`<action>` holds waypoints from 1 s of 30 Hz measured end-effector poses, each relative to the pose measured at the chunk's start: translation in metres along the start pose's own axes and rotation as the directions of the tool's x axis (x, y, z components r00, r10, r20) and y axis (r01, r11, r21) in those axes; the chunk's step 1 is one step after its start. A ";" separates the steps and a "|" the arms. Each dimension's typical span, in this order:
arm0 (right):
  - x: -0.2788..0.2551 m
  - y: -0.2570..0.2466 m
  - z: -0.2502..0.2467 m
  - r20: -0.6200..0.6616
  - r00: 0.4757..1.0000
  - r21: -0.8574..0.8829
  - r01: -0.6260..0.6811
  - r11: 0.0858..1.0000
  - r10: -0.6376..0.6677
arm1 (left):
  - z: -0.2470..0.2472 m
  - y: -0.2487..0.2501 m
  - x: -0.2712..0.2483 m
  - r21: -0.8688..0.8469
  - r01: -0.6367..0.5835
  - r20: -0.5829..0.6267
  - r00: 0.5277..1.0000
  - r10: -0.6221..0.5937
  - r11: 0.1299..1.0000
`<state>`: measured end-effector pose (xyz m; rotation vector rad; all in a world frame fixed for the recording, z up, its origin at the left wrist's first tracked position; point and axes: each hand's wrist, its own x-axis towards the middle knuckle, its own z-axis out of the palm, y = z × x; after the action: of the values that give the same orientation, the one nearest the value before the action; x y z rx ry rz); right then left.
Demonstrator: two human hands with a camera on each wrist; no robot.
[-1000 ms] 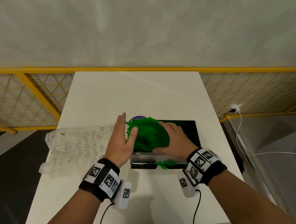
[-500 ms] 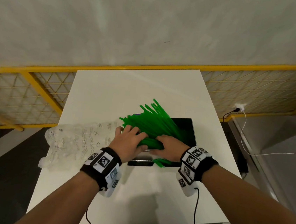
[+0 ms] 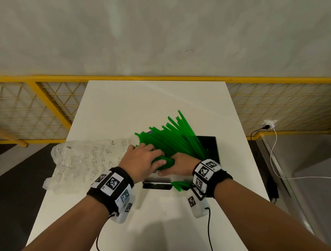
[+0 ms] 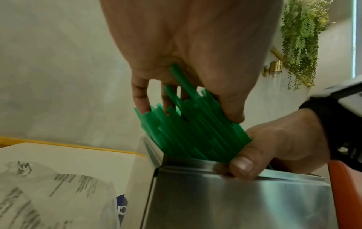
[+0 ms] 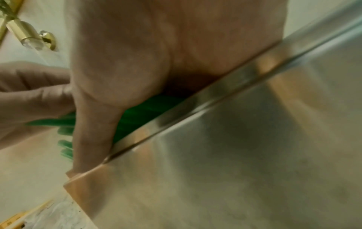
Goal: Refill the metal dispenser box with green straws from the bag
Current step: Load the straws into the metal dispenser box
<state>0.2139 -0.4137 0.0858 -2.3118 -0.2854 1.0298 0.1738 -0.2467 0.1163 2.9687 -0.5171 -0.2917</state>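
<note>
Straws (image 3: 171,140), green and bunched, sit at the near end of the metal dispenser box (image 3: 156,184) on the white table (image 3: 121,110), with both hands closed on them. Nearest, a few straw ends poke out over the box's near edge, beside the right wrist. The right hand (image 3: 181,164) grips the bundle from the right; in the left wrist view its thumb presses on the box's rim while its other fingers, hidden behind the straws, cannot be judged. The left hand (image 3: 142,159) lies over the bundle from the left, fingers slightly spread and curled onto the straws, thumb clamped against their side. Beyond the hands the straws fan out, slanting up and away over the dark open box, their far tips uneven. A crumpled clear plastic bag (image 3: 83,159) with printed text lies on the table just left of the box, hanging over the table's left edge. Behind the table runs a yellow mesh fence (image 3: 30,103) below a pale wall
</note>
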 end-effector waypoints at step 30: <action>-0.021 0.003 0.007 -0.177 0.977 -0.355 0.048 0.933 -0.118 | 0.028 -0.004 -0.018 -0.345 -0.099 -0.435 0.898 -0.065 0.933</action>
<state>0.1941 -0.4218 0.0932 -2.6707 -0.5180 0.7472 0.1525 -0.2389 0.0916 2.5480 -0.3811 0.2639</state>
